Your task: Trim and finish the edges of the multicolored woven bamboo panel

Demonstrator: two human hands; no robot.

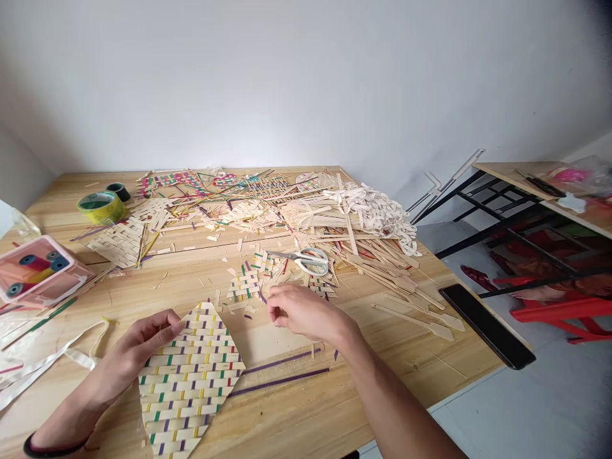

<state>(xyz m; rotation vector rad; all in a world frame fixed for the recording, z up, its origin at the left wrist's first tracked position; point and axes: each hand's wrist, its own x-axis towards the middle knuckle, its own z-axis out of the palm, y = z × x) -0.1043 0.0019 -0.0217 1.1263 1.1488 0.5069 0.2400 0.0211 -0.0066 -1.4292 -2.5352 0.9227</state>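
Woven panel [191,376]: flat, near tabletop [382,376] edge.
Tabletop: pale wood, strewn strips [306,210].
Room: white wall [306,76].
Weave: cream, coloured flecks, pointed.
Left hand [138,347]: pinches panel edge.
Right hand [301,313]: bunched, grasp unclear.

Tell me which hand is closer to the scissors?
Right. The right hand lies close before the scissors; the left hand is farther off, touching the woven mat.
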